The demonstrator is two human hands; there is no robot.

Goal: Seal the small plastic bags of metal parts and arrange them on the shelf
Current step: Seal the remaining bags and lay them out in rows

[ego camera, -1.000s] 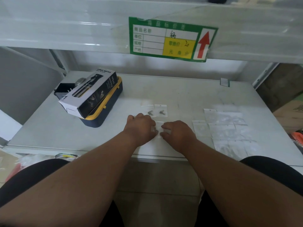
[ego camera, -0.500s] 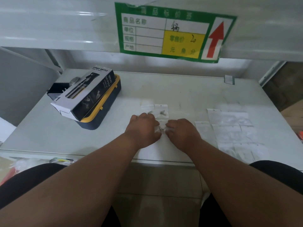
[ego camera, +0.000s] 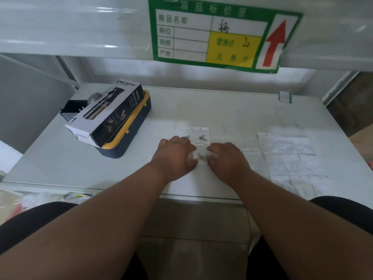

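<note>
Centrally, the left hand (ego camera: 175, 153) and the right hand (ego camera: 226, 158) lie knuckles-up on the white shelf (ego camera: 232, 110), almost meeting; between them sits a small clear bag (ego camera: 200, 156) with metal parts showing through the plastic; the fingers of both hands curl down onto its two side edges, each gripping an edge, though the fingertips themselves are hidden under the knuckles; the bag rests flat on the shelf surface, near the front edge. Just behind the hands lie two more small bags side by side; the right one (ego camera: 200, 134) shows a screw-like part inside, and the left one (ego camera: 182, 131) is partly covered by the left hand. To the right, a spread of flat clear bags (ego camera: 286, 156) overlaps in loose rows toward the shelf's front right corner; whether they hold anything cannot be told. To the left, well apart from the hands, a black-and-white carton (ego camera: 107, 114) printed "SPRAY BOTTLE" lies tilted on top of a dark blue box with a yellow rim (ego camera: 131, 138); a small black container (ego camera: 72, 110) stands just behind them. Overhead, a green-bordered price label (ego camera: 222, 35) with a red arrow is stuck to the front of the upper shelf.
</note>
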